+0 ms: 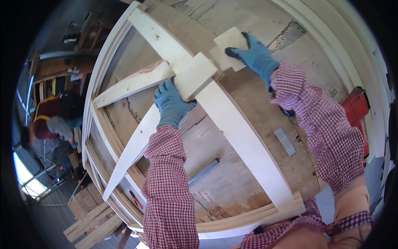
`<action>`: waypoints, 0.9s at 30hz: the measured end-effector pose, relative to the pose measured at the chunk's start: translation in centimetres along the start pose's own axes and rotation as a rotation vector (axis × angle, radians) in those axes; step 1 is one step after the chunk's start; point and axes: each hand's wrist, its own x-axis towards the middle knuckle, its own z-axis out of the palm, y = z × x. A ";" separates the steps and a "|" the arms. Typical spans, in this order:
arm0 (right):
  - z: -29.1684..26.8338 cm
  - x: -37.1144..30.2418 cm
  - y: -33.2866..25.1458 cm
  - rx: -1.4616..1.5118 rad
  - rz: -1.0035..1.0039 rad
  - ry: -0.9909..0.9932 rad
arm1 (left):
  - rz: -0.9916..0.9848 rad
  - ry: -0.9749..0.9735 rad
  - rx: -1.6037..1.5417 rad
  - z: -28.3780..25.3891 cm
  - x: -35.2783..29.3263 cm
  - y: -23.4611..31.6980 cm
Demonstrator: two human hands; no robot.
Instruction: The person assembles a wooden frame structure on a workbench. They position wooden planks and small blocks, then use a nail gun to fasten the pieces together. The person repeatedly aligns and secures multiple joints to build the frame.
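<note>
My left hand point(171, 103), in a blue glove, grips the left corner of a square pale wooden block point(195, 75). Its thumb runs along the block's near edge. That block lies over the joint where several pale wooden slats point(244, 143) meet. To the right, my gloved right hand point(256, 57) has thumb and fingers around another flat wooden block point(231, 41). More pale wood shows partly beneath that block, on the worn plywood surface point(286, 79). Both forearms wear red-and-white checked sleeves.
A curved wooden frame point(96, 79) surrounds the slats. A strip of staples point(285, 141) and a metal rod point(203, 171) lie on the plywood. At right sits a red tool point(355, 108); pliers point(136, 200) lie lower left. Another person point(52, 118) is far left, near stacked boards point(93, 216).
</note>
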 end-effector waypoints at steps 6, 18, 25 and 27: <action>0.6 -0.2 -0.3 0.266 0.088 -0.165 | 0.010 0.002 -0.033 -0.1 -0.2 -0.3; 2.3 -0.7 -1.6 0.212 0.076 -0.219 | 0.134 0.028 -0.133 0.2 0.0 -1.3; 1.9 -0.7 -2.6 0.142 0.117 -0.267 | 0.082 -0.116 -0.128 -1.3 1.2 -1.2; 1.8 -0.3 -2.1 0.185 0.163 -0.318 | 0.082 -0.174 -0.111 -2.0 1.4 -0.4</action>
